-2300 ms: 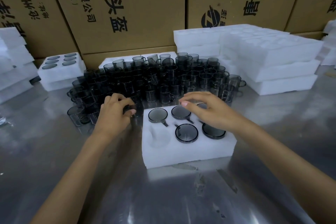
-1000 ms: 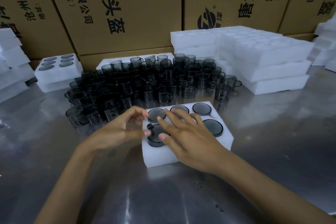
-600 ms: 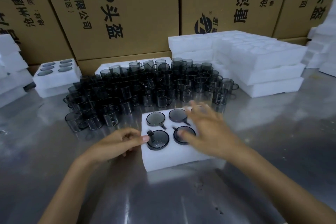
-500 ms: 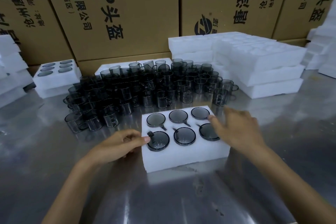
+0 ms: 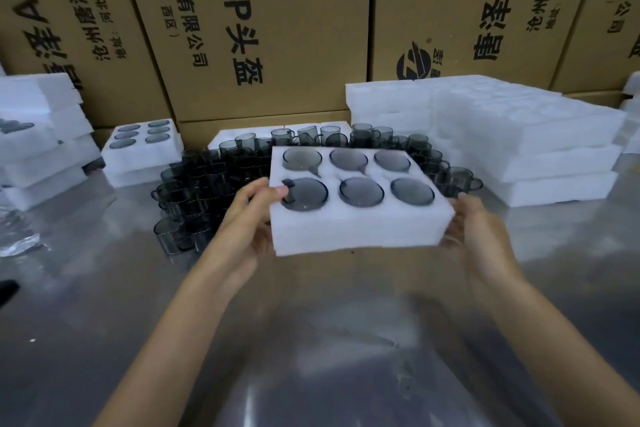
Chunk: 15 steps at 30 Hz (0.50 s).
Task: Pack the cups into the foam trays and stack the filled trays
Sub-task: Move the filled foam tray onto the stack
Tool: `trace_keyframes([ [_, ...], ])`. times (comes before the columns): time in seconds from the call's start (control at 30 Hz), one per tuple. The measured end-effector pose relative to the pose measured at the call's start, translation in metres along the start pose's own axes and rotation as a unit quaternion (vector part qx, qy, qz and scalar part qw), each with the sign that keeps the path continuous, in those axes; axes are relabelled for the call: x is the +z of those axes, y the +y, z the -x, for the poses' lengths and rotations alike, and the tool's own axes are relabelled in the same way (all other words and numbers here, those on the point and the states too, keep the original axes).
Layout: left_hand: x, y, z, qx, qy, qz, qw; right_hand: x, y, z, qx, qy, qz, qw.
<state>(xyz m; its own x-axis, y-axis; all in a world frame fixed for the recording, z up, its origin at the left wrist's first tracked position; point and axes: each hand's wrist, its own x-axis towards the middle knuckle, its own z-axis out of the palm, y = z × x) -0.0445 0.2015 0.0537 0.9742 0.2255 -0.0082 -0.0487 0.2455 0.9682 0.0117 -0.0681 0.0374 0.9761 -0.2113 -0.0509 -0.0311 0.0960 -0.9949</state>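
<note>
Now the full tray [image 5: 360, 229] is up off the table [image 5: 311, 357], both hands [image 5: 252, 218] gripping its ends. Next, set it on a stack [image 5: 142, 156].

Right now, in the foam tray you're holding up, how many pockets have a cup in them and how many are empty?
Held foam tray, left hand and right hand gripping its two ends:
Pockets with a grey cup: 6
Empty pockets: 0
Total pockets: 6
</note>
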Motion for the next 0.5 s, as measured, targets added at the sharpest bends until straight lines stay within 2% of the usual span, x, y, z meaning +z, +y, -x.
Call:
trace_keyframes([
  [0.07,-0.001,0.018,-0.013,0.017,-0.005,0.051,0.999,0.015,-0.006,-0.012,-0.01,-0.004,-0.011,1.0],
  [0.17,-0.006,0.043,-0.041,0.058,0.021,0.129,0.99,0.04,0.007,-0.026,-0.02,-0.032,0.037,0.999],
  [0.27,-0.016,0.06,-0.079,0.099,0.086,0.205,0.97,0.069,0.03,-0.038,-0.017,-0.035,0.079,0.996],
  [0.37,-0.029,0.071,-0.117,0.136,0.176,0.277,0.935,0.107,0.05,-0.05,-0.026,-0.046,0.118,0.992],
  [0.43,-0.042,0.077,-0.14,0.16,0.249,0.301,0.906,0.129,0.062,-0.055,-0.047,-0.058,0.156,0.985],
  [0.5,-0.059,0.083,-0.163,0.167,0.297,0.293,0.893,0.141,0.07,-0.058,-0.079,-0.053,0.194,0.976],
])
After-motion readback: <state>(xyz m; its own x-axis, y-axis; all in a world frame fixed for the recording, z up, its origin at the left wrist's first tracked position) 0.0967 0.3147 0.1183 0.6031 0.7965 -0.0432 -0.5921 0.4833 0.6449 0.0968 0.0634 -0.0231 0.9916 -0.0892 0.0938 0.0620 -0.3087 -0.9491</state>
